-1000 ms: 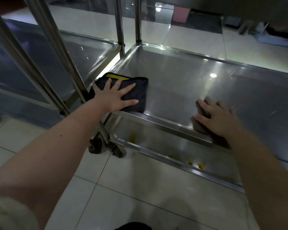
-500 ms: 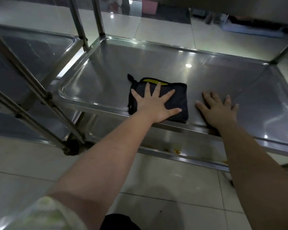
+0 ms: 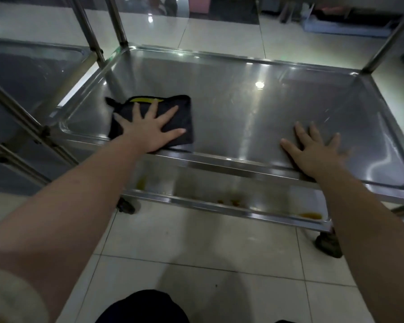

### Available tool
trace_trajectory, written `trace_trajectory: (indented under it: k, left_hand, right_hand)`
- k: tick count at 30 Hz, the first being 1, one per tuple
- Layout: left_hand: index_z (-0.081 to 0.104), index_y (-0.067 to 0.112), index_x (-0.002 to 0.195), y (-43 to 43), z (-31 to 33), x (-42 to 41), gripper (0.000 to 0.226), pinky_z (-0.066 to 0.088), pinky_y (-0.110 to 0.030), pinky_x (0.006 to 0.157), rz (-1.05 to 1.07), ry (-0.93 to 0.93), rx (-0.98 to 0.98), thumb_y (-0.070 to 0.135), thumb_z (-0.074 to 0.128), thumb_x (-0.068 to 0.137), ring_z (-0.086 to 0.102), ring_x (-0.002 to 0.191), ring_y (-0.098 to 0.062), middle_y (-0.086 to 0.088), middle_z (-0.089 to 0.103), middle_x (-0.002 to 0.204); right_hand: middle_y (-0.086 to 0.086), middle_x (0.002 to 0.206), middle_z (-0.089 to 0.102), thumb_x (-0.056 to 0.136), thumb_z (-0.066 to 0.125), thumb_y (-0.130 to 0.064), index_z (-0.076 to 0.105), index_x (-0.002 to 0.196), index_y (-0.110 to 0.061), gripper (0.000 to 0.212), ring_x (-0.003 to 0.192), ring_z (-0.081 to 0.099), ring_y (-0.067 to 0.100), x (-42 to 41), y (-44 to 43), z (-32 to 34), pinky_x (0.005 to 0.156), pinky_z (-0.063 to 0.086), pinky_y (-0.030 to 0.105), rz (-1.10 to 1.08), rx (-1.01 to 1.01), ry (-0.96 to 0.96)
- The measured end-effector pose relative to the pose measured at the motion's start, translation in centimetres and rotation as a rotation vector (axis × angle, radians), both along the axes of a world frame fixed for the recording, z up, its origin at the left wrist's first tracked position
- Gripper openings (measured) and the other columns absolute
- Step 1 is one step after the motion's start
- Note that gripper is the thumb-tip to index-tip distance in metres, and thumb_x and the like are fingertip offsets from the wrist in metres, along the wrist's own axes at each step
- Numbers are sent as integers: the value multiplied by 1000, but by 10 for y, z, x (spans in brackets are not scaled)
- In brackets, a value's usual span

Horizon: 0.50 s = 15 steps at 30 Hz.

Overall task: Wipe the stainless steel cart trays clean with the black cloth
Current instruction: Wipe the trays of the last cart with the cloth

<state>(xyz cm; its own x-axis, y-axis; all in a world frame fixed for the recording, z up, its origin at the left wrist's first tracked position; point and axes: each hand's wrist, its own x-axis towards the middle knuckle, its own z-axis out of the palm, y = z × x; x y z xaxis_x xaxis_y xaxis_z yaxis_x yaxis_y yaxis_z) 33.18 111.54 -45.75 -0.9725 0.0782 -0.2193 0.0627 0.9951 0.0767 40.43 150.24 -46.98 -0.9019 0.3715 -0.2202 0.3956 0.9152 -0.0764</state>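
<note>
Under the cart's glossy, round-cornered upper tray (image 3: 243,106) sits a lower tray (image 3: 254,194) with yellowish spots. On the upper one, the right hand (image 3: 313,151) lies flat on bare steel by the front rim, fingers spread wide; the left hand (image 3: 149,132), equally splayed, presses the folded, yellow-edged black cloth (image 3: 184,110) beneath its fingers, front left

- Dim, cool light is seen throughout.
- A small glare spot (image 3: 259,84) is reflected on the upper tray (image 3: 219,117), right of its centre, with pale streaks below.
- Posts (image 3: 117,22) beside the tray are bowed by wide-angle distortion.
- A soft shadow is cast on the floor (image 3: 196,241) before the tray.
</note>
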Motion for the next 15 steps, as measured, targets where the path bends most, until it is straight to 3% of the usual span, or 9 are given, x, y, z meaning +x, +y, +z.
trace_trajectory:
  k: [4, 7, 10, 11, 13, 15]
  left_hand:
    - [-5, 63, 146, 133, -1, 17, 79, -6, -81, 100, -223, 60, -1, 92, 16, 76, -13, 147, -44, 5, -12, 165]
    - [-4, 59, 148, 223, -3, 44, 80, -11, -82, 97, -410, 46, 15, 91, 17, 78, -18, 146, -45, 2, -14, 165]
    - [-1, 57, 150, 254, -5, 53, 78, -15, -81, 96, -429, 31, 50, 88, 19, 81, -20, 145, -44, 1, -14, 165]
    - [4, 56, 150, 254, -4, 53, 76, -16, -80, 98, -417, 30, 85, 86, 22, 83, -19, 146, -42, 1, -11, 165]
    - [20, 50, 151, 244, -1, 53, 65, -11, -75, 106, -398, 53, 192, 74, 29, 92, -9, 150, -36, 1, 1, 166]
    - [33, 39, 150, 228, 4, 54, 54, 1, -66, 115, -419, 119, 242, 59, 28, 100, 7, 151, -28, -1, 17, 164]
  right_hand:
    - [-15, 164, -2, 90, 15, -78, 4, 151, -53, 66, 149, -10, 39, -1, -2, 1, 112, -7, 69, -31, -113, 104]
    - [-3, 161, 26, 96, 29, -64, 29, 146, -54, 51, 151, 8, 24, 5, 8, 2, 119, -7, 55, -169, -483, 431]
    - [-11, 140, 55, 81, 53, -65, 60, 120, -57, 41, 142, 35, 21, 15, 15, 5, 121, 20, 47, -293, -981, 649]
    - [-9, 134, 60, 84, 61, -54, 67, 117, -47, 35, 136, 44, 19, 19, 15, 6, 116, 32, 42, -268, -1062, 659]
    - [-3, 132, 59, 93, 65, -21, 70, 115, -24, 23, 127, 51, 14, 33, 8, 14, 107, 41, 23, -92, -1068, 640]
    - [-1, 134, 58, 92, 67, -14, 69, 114, -18, 23, 129, 47, 8, 45, 5, 14, 109, 34, 20, 101, -872, 591]
